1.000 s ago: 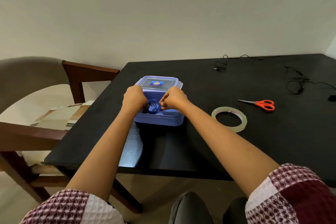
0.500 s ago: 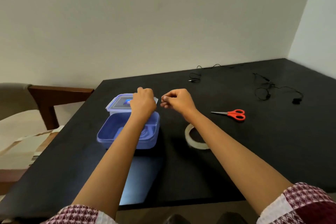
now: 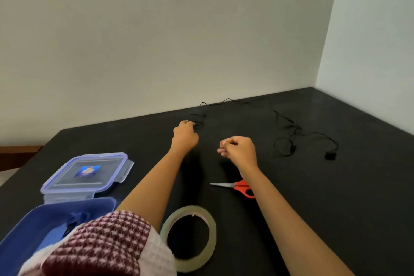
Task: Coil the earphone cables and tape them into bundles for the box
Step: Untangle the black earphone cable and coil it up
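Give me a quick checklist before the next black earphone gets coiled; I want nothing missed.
1. Left hand at the black earphone cable: ok, its fingers reach the cable's near end by the far table edge; a closed grip cannot be told.
2. Right hand free to help: cannot tell, it is curled with the fingertips pinched and may hold something small.
3. Tape roll within reach: ok, near the table's front.
4. Scissors at hand: ok, lying closed, partly under the right forearm.
5. Blue box open: ok, its lid lies beside it, a blue bundle inside.
6. Cable untangled: not ok, loops on the right.
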